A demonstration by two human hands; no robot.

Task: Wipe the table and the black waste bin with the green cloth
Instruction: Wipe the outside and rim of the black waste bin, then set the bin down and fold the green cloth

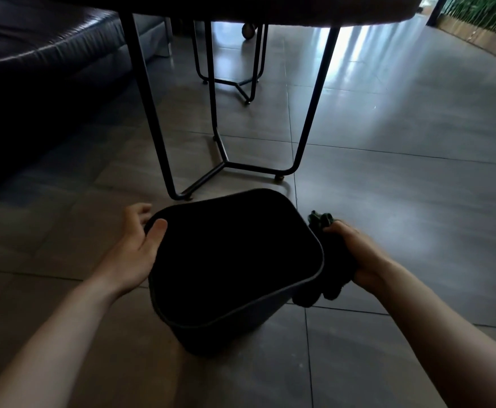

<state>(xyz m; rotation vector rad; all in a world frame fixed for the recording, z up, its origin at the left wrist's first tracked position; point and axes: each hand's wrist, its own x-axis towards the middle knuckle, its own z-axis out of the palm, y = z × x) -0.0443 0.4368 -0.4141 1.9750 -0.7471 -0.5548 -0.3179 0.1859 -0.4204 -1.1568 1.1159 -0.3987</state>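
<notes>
The black waste bin [211, 334] stands on the tiled floor in front of me, its dark opening facing up. My left hand [136, 248] grips the bin's left rim, thumb over the edge and fingers on the outside. My right hand [355, 254] holds the bunched green cloth [329, 272] against the bin's right outer wall; the cloth looks almost black in the dim light. The table [270, 10] shows only as the underside of its top at the upper edge, with thin black metal legs [152, 113] reaching down to the floor just beyond the bin.
A dark leather sofa [35, 69] fills the left side. A second metal frame [235, 81] stands farther back under the table. Glossy grey floor tiles [402, 172] spread to the right, and green plants [491, 13] show at the upper right corner.
</notes>
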